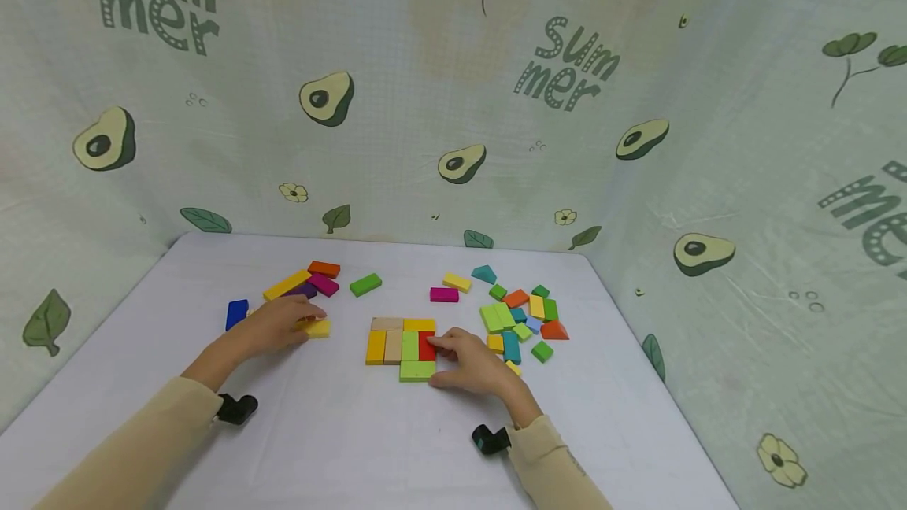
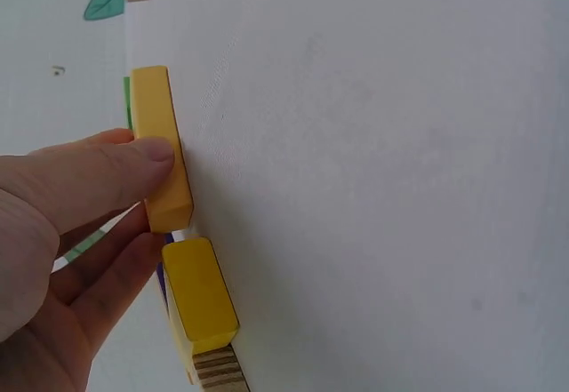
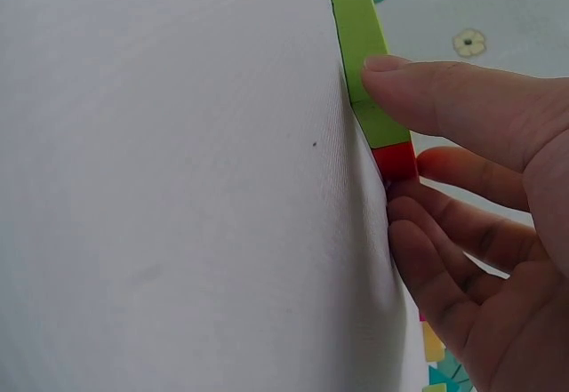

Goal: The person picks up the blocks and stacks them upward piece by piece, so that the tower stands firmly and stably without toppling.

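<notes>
My left hand (image 1: 276,323) pinches a light yellow block (image 2: 153,94) between thumb and fingers, just above the left side of the table. Below it in the left wrist view is a brighter yellow block (image 2: 201,287). At mid-table lies a flat group of blocks fitted side by side: tan (image 1: 393,348), orange-yellow (image 1: 375,348), green and red. My right hand (image 1: 468,364) is at the right edge of this group. Its index finger touches the red block (image 1: 425,352), and its thumb rests against the long green block (image 3: 360,32). The right hand's other fingers are loosely bent.
Behind the left hand lie a blue block (image 1: 237,313), a long yellow block (image 1: 286,285), an orange block (image 1: 324,268) and a magenta block (image 1: 323,284). A green block (image 1: 365,284) lies apart. Several mixed blocks, including a red-orange triangle (image 1: 555,330), are scattered at right.
</notes>
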{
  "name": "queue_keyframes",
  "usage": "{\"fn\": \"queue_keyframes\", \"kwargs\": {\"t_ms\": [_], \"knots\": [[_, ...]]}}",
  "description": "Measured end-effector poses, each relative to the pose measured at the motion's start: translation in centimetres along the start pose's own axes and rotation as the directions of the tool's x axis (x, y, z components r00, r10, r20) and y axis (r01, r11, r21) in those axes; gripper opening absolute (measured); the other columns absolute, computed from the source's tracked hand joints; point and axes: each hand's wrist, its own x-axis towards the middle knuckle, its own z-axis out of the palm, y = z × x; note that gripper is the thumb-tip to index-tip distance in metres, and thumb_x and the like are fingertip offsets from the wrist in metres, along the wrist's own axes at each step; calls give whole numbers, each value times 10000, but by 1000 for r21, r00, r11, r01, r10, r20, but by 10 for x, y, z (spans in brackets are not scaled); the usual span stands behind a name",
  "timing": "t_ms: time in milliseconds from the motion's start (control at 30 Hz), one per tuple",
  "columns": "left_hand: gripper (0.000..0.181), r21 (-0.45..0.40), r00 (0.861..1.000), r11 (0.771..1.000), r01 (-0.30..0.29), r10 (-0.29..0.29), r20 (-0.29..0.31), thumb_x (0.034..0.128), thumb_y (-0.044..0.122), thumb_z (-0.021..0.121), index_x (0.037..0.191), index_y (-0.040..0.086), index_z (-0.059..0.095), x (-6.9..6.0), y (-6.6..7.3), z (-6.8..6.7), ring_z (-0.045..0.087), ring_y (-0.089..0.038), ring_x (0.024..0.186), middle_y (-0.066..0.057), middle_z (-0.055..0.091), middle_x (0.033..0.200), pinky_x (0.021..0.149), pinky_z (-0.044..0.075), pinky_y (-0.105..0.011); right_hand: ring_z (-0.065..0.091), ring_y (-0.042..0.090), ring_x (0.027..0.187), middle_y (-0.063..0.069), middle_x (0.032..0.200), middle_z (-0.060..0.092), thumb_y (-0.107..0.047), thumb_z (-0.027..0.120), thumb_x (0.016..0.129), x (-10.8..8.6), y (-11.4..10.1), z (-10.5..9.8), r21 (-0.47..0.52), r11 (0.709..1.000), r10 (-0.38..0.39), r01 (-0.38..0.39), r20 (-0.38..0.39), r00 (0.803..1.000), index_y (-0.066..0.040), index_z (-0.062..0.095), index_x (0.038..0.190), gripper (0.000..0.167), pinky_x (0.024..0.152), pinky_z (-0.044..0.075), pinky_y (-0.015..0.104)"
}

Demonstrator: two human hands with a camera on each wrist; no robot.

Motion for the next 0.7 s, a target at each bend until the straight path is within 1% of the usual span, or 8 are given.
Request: {"fn": "queue_keyframes", "kwargs": {"t_ms": [100, 200, 267, 367, 500, 600, 700], "knots": [[348, -15, 1000, 1000, 4, -4, 7, 900, 97, 850, 1239, 89, 771, -1, 5, 0, 666, -264, 1087, -25, 752, 1147, 1009, 587, -509, 551, 139, 1090, -22, 1259, 617, -359, 866, 908, 0, -1, 0, 1, 1000, -2, 2, 0, 1000, -192, 617, 1513, 675, 886, 551, 249], [338, -38, 1000, 999, 8, -8, -2, 892, 106, 860, 1220, 102, 782, -4, 12, -2, 663, -230, 1039, -10, 748, 1119, 978, 602, -487, 550, 138, 1093, -24, 1255, 617, -357, 866, 908, -1, -1, -1, -1, 1000, -4, 4, 0, 1000, -191, 616, 1514, 677, 887, 551, 247], [339, -63, 1000, 998, 9, -10, -16, 893, 109, 860, 1223, 115, 783, -6, 17, -3, 651, -196, 997, 5, 736, 1104, 940, 616, -455, 550, 138, 1092, -25, 1252, 617, -356, 867, 907, -1, -1, -1, -2, 1000, -5, 5, 0, 1000, -191, 615, 1515, 678, 884, 551, 246], [351, -102, 1000, 995, 7, -10, -28, 899, 115, 857, 1240, 149, 781, -8, 27, -1, 633, -132, 957, 46, 711, 1081, 892, 625, -367, 550, 137, 1087, -26, 1252, 618, -356, 866, 908, -1, 0, -1, 0, 1000, -2, 2, 1, 1000, -193, 614, 1516, 678, 879, 549, 246], [366, -118, 999, 992, -40, 38, -22, 897, 130, 864, 1250, 175, 778, -9, 45, 4, 629, -86, 936, 90, 699, 1068, 851, 618, -278, 555, 137, 1103, -24, 1272, 621, -357, 867, 907, -1, 1, -1, 6, 1000, 5, -5, -4, 1000, -198, 618, 1512, 673, 904, 559, 267], [371, -118, 997, 990, -79, 78, -13, 884, 130, 875, 1238, 183, 782, -9, 58, 7, 622, -77, 917, 102, 695, 1057, 826, 613, -254, 567, 136, 1145, -24, 1295, 623, -361, 863, 910, -1, 2, 0, 9, 1000, 1, -1, -5, 1000, -198, 617, 1513, 672, 963, 570, 298], [368, -122, 995, 987, -100, 100, -12, 877, 130, 882, 1227, 193, 786, -10, 70, 12, 605, -64, 899, 104, 684, 1050, 814, 605, -236, 576, 142, 1176, -23, 1303, 625, -361, 859, 915, 0, 3, 1, 15, 1000, -4, 4, -2, 1000, -195, 613, 1517, 671, 1007, 571, 329]]}}
